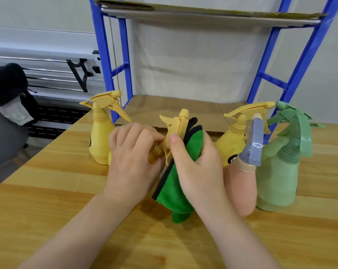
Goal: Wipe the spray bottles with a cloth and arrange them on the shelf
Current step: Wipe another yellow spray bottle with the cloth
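My left hand (130, 162) grips a yellow spray bottle (175, 131) by its neck, tilted over the wooden table (48, 200), its body mostly hidden under the hand. My right hand (195, 167) holds a green cloth (174, 193) with a dark edge against the bottle's spray head, thumb on the trigger part. Standing on the table are a yellow bottle (100, 133) at the left, another yellow one (232, 140) behind my right hand, a peach bottle with a lilac head (241, 187), and a green bottle (278, 177) at the right.
A blue metal shelf frame (300, 74) stands behind the table. Its lower shelf (183, 109) is lined with brown cardboard. An upper shelf (203, 14) sits above. A grey chair with dark clothes (9, 88) is at the left.
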`<state>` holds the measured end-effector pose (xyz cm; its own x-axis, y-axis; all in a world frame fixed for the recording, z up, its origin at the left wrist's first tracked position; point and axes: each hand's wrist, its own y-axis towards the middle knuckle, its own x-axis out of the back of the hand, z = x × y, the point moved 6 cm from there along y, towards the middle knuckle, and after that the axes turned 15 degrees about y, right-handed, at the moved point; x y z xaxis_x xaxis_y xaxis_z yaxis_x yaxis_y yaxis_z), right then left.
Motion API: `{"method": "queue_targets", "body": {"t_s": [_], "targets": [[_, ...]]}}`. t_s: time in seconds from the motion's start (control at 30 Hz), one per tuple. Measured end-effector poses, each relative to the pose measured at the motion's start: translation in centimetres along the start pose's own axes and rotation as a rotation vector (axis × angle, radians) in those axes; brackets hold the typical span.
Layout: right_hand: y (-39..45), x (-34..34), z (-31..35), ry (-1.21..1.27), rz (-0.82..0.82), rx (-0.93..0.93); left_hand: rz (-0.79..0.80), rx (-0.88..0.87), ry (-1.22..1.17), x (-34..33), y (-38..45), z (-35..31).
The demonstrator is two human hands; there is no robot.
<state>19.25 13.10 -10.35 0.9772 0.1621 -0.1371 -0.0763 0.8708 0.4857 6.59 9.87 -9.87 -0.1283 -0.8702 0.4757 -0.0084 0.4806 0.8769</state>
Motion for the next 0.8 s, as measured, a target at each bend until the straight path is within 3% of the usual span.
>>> {"method": "queue_targets", "body": {"t_s": [0.2,0.37,0.47,0.53,0.63,0.73,0.8], "targets": [[0.5,1.3,1.1,-0.01,-0.083,0.097,0.199,-0.067,-0.14,0.0,0.4,0.0],[0.2,0.5,1.3,0.02,0.017,0.103,0.236,-0.115,-0.226,-0.5,0.5,0.5],[0.2,0.7,1.2,0.204,-0.011,0.026,0.262,0.022,-0.38,-1.1,0.2,1.4],[0.2,0.9,1.1,0.338,-0.027,-0.046,0.298,0.214,-0.702,-1.0,0.4,1.8],[0.3,1.1,1.4,0.334,-0.041,-0.051,0.297,0.47,-1.149,-0.8,0.7,2.1],[0.1,1.1,2.0,0.317,-0.03,0.035,0.264,0.548,-1.224,-0.9,0.8,2.5],[0.0,0.7,2.8,0.27,0.019,0.155,0.228,0.481,-1.048,-0.6,0.8,2.7]]}}
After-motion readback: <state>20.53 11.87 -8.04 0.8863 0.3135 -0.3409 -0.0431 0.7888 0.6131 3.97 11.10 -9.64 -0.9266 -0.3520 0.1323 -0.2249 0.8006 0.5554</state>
